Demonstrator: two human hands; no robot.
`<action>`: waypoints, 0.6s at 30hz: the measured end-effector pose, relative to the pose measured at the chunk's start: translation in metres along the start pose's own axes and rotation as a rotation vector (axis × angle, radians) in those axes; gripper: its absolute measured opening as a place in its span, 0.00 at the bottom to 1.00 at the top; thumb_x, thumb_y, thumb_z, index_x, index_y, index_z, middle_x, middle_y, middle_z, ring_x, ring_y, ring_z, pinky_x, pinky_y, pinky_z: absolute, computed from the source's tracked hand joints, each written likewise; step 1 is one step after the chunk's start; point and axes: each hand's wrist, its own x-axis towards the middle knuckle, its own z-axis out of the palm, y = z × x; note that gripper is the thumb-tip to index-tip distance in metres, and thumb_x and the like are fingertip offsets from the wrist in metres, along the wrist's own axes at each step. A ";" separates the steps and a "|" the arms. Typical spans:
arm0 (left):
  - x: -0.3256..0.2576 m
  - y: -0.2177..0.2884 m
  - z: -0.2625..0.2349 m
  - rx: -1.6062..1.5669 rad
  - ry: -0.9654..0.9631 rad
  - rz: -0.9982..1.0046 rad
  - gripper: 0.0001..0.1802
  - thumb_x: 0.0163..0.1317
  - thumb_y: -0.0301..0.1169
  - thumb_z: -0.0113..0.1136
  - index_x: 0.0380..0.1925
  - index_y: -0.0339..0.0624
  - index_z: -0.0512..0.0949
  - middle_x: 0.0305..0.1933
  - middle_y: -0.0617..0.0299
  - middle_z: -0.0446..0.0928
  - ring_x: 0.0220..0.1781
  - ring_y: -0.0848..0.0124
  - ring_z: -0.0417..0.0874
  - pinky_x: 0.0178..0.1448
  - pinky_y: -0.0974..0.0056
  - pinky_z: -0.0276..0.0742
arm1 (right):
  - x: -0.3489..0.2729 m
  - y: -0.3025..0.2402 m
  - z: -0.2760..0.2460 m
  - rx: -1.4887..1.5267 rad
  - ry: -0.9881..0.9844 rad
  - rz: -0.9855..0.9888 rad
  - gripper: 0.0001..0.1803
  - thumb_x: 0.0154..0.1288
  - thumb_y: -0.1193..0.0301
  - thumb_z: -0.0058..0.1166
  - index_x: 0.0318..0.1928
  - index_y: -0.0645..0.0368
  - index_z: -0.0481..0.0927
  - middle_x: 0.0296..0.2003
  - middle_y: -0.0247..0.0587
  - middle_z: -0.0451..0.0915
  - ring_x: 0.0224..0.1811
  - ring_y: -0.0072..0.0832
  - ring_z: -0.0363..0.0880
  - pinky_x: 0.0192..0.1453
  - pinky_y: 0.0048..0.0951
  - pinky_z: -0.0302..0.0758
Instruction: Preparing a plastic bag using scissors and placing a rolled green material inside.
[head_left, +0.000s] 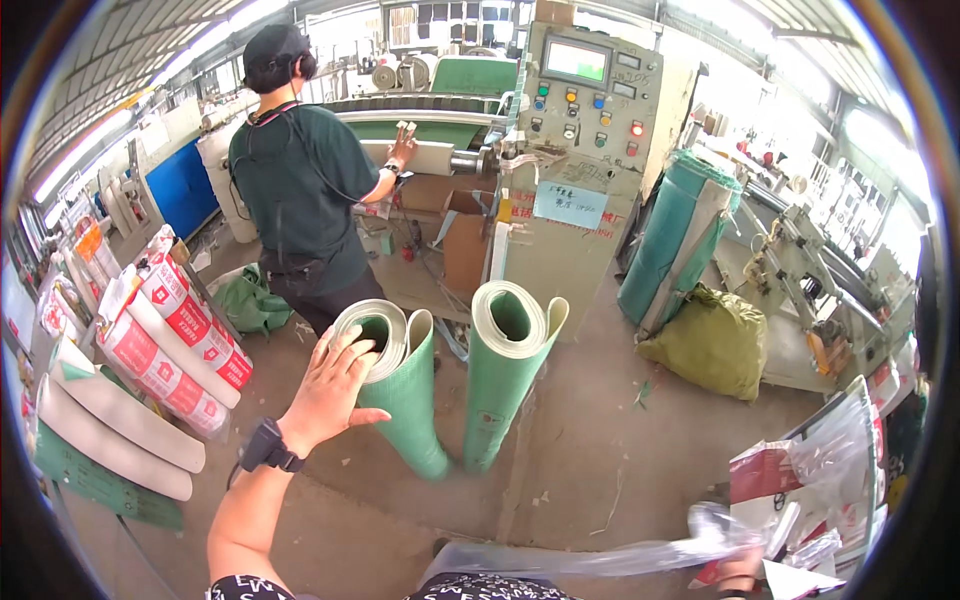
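Two rolls of green sheet with a pale inner side stand upright on the floor in front of me, the left roll [412, 425] and the right roll [500, 390]. Fingers spread, my left hand [332, 385] lies against the top rim of the left roll without gripping it. At the lower right edge, my right hand [740, 568], partly blurred, is closed on a clear plastic bag [620, 557]. The bag stretches leftward across the front of my body. Part of the right hand is hidden by plastic.
A co-worker [305, 170] stands ahead at a machine, by a control panel [580, 110]. Wrapped red-and-white rolls [170, 345] and pale rolls [120, 420] lie at left. A tall green roll [675, 235] and an olive sack [715, 345] stand right, with plastic packaging [830, 470] nearer.
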 end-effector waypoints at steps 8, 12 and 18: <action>-0.045 0.110 -0.022 0.020 -0.072 0.007 0.22 0.45 0.44 0.68 0.32 0.40 0.73 0.33 0.56 0.73 0.43 0.57 0.74 0.53 0.54 0.67 | 0.026 -0.316 0.038 -0.239 0.417 -1.075 0.24 0.72 0.60 0.33 0.60 0.62 0.66 0.53 0.44 0.71 0.52 0.30 0.72 0.59 0.31 0.71; -0.065 0.233 -0.004 0.041 -0.004 -0.208 0.21 0.45 0.43 0.68 0.25 0.41 0.70 0.25 0.56 0.72 0.29 0.57 0.73 0.38 0.56 0.68 | 0.093 -0.142 0.138 -0.105 -0.126 -0.747 0.24 0.72 0.61 0.34 0.63 0.58 0.64 0.54 0.41 0.70 0.51 0.29 0.72 0.55 0.32 0.71; -0.074 0.369 -0.053 0.070 0.015 -0.319 0.18 0.46 0.41 0.67 0.25 0.41 0.71 0.22 0.60 0.71 0.26 0.61 0.74 0.33 0.59 0.68 | -0.143 0.058 0.272 -0.735 -0.979 0.128 0.22 0.71 0.55 0.36 0.51 0.48 0.81 0.23 0.20 0.61 0.24 0.13 0.55 0.27 0.17 0.57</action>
